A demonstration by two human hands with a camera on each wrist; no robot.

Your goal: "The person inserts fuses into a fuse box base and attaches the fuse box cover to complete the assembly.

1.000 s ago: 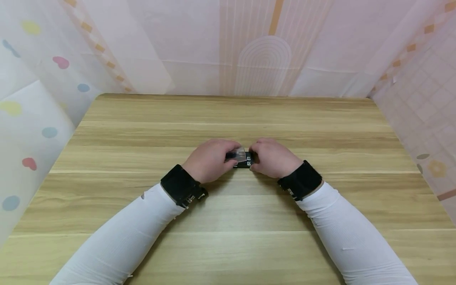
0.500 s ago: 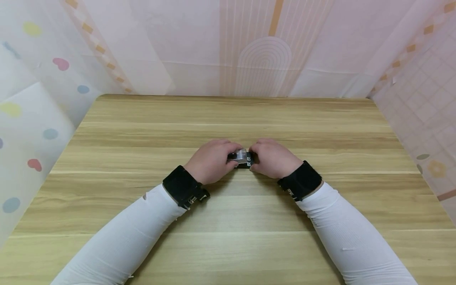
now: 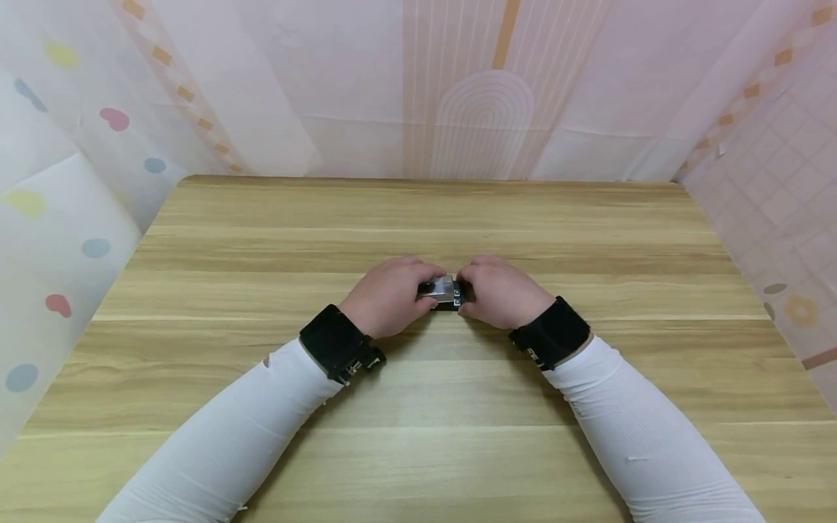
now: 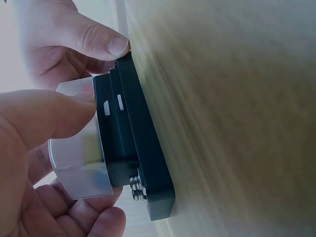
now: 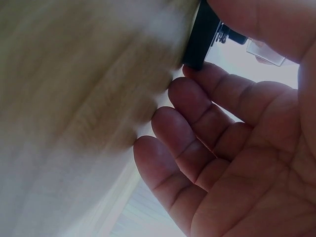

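Note:
A small black block [image 3: 453, 298] lies on the wooden table [image 3: 418, 211] at its middle, with both hands around it. My left hand [image 3: 390, 294] pinches a clear plastic piece [image 4: 81, 158] between thumb and fingers, flat against the top of the black block [image 4: 140, 148]. My right hand [image 3: 502, 290] holds the block's right end: a fingertip [image 4: 106, 44] touches its edge, and in the right wrist view the thumb lies over the block [image 5: 201, 34] while the other fingers [image 5: 197, 123] curl loosely beside it. A small metal screw [image 4: 134, 185] sticks out of the block.
Pale patterned curtains [image 3: 484, 87] close in the table at the back and on both sides. Bare wood stretches all round the hands. Both forearms wear white sleeves and black wrist straps [image 3: 335, 341].
The clear piece has tipped down a little, closer onto the black block, and my left hand has edged slightly right. The right hand has stayed put.

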